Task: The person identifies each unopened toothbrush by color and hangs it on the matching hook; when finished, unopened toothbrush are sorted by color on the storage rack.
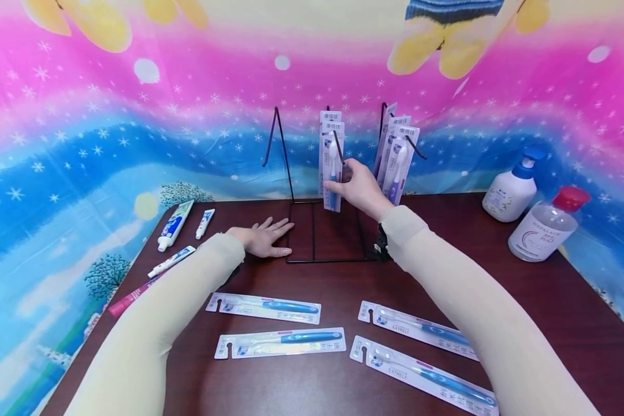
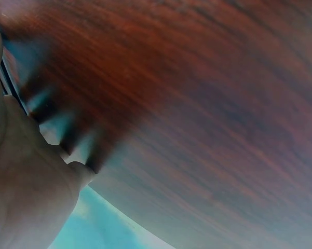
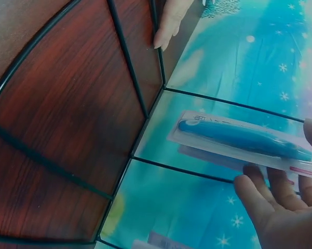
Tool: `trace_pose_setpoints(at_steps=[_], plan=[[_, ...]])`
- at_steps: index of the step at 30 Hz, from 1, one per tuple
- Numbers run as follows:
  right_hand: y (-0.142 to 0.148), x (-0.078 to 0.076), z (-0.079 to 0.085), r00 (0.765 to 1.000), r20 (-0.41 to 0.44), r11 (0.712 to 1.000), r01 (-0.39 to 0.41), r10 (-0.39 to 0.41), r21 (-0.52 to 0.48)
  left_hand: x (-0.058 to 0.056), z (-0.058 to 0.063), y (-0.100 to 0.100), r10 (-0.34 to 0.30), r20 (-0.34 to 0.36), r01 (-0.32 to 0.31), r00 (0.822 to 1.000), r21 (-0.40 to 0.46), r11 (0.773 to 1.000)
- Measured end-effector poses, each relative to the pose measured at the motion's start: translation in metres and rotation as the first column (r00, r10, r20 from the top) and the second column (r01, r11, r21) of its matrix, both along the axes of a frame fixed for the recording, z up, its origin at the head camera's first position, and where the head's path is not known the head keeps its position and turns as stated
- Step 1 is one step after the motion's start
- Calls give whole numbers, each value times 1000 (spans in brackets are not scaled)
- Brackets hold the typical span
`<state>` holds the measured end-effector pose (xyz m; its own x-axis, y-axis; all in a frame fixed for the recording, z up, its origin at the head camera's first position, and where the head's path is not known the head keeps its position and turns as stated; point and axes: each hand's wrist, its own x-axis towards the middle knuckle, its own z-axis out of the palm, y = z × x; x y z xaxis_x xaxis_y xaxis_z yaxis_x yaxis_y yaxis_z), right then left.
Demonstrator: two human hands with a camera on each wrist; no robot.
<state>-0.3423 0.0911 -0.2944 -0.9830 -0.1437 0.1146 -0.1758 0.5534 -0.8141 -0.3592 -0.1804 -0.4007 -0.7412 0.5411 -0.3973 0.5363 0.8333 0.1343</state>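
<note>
In the head view, my right hand [image 1: 363, 188] holds a blue packaged toothbrush [image 1: 333, 196] by its edge at the middle hook of a black wire rack [image 1: 314, 231]. Seen from the right wrist, the toothbrush pack [image 3: 239, 137] lies between the thumb and the fingers [image 3: 254, 199]. Another pack hangs behind it. Purple packaged toothbrushes [image 1: 403, 153] hang on the right hook, while the left hook [image 1: 270, 138] carries none. My left hand [image 1: 264, 237] rests with spread fingers on the table, touching the rack's left base wire.
Several blue packaged toothbrushes [image 1: 281, 342] lie on the front of the dark wooden table [image 1: 270, 387]. Toothpaste tubes [image 1: 175, 225] lie along the left side. A white pump bottle [image 1: 511, 193] and a red-capped bottle [image 1: 543, 231] stand at right. A patterned cloth [image 1: 213, 115] hangs behind the rack.
</note>
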Motion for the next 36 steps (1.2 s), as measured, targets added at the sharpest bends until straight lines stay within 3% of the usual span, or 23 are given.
trace_pose_setpoints(at_steps=[6,12,16,21,24,29,32,36], plan=[[20,23,-8,999,29,996,-24,22,86,-2,-3,0,2,-3,-2,1000,0,1000],[49,62,-25,994,23,966,-105,103,235,-5,-1,1,0,-1,0,1000,-8,1000],[69,93,-41,976,57,905,-218,211,366,-3,1,2,2,6,-2,1000,-13,1000],[97,134,-59,942,121,778,-326,312,537,-2,-1,2,4,4,-4,1000,-2,1000],[114,156,-66,941,129,717,-323,312,618,-2,-1,2,6,2,-6,1000,-5,1000],[133,182,-76,957,151,674,-282,248,683,-2,-3,2,9,4,-9,1000,-4,1000],[138,191,-81,964,165,662,-262,207,702,-2,-3,1,6,0,-6,1000,-1,1000],[139,198,-85,971,167,674,-238,170,699,-1,-2,2,-3,-6,3,1000,15,1000]])
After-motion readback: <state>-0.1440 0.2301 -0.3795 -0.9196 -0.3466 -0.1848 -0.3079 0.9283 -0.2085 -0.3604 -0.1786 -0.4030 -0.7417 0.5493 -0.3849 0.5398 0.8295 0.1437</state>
